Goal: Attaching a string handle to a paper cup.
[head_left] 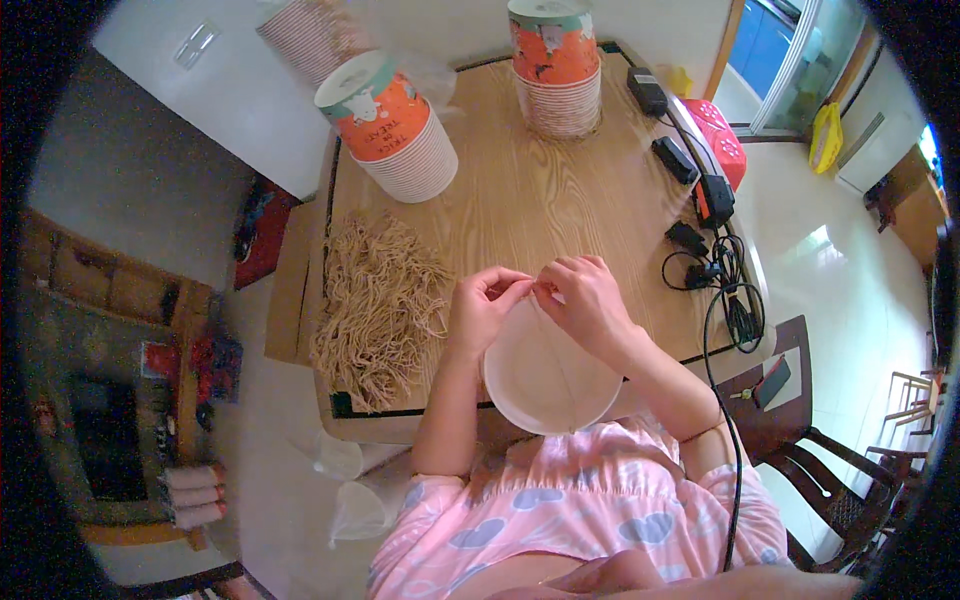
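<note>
White paper cup (545, 375), its round mouth facing up at the camera, sits at the near edge of the wooden table (560, 200), its far rim hidden behind the person's hands. Left hand (480, 305) and right hand (585, 300) meet just above that rim, fingertips pinched together on a thin string (560, 370) that runs from the far rim across the cup's mouth toward the person and is faint and hard to trace. Left of the cup lies a heap of tan strings (375, 305); beyond it stand two stacks of orange-printed cups (395, 125).
</note>
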A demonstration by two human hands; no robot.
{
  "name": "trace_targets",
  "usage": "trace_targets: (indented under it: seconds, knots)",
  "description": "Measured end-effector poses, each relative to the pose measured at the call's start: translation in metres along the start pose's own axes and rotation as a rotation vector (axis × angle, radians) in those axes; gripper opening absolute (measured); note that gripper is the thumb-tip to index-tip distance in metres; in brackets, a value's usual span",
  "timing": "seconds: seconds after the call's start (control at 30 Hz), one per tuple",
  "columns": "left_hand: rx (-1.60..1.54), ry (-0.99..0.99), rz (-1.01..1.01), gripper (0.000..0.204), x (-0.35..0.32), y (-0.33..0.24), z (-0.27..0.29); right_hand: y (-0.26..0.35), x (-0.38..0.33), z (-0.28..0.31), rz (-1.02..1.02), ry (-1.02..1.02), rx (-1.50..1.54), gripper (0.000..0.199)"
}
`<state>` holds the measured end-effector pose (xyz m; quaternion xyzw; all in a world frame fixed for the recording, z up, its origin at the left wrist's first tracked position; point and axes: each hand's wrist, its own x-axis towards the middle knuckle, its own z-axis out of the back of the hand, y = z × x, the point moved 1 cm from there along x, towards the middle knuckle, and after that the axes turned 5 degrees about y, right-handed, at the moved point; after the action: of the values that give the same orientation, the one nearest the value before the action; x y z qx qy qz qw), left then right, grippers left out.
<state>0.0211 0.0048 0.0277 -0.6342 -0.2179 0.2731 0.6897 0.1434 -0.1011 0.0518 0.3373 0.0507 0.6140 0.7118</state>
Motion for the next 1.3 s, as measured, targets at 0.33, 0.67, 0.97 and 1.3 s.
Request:
trace_targets:
  seconds: [0.33,0.67,0.97,1.3]
  knots:
    - [0.264,-0.032,-0.056,0.008,-0.007,-0.018,-0.002,-0.019,0.007,-0.002,-0.225,0.179,0.533,0.009]
    - [0.326,-0.037,-0.108,0.007,-0.007,-0.018,-0.003,-0.038,0.009,-0.014,-0.29,0.292,0.807,0.019]
    - [0.223,-0.043,-0.07,0.004,-0.005,-0.01,-0.003,-0.039,0.009,-0.013,-0.318,0.279,0.822,0.019]
    - [0.127,-0.071,-0.083,0.005,-0.002,-0.008,-0.003,-0.029,0.013,-0.005,-0.336,0.223,0.858,0.021]
